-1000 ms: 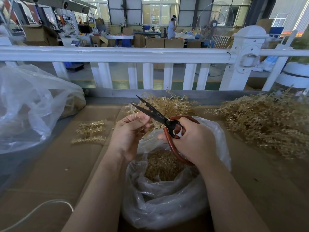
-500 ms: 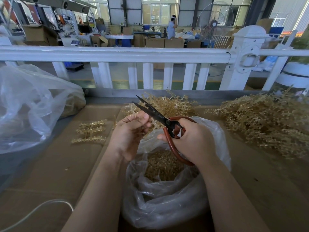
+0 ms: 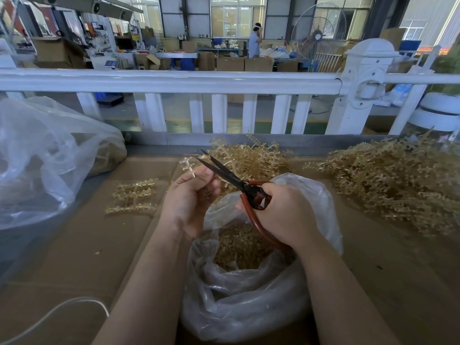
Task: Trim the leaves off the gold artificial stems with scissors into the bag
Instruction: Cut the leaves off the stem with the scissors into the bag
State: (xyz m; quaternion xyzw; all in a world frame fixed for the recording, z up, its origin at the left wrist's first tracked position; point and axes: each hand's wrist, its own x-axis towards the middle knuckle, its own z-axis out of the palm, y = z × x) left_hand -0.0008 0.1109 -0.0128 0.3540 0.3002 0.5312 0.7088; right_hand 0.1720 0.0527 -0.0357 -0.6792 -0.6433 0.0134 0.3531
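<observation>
With the bag already holding many cut leaves, the left hand pinches a stem above it, the right hand grips open scissors, and a big pile far right waits.

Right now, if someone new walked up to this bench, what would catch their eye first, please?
Probably the black-bladed scissors with red handles, blades apart, gripped by the right hand above the open clear bag of gold trimmings at centre. Beside them the left hand pinches a gold stem near the blades. A big heap of gold stems fills the right side.
</observation>
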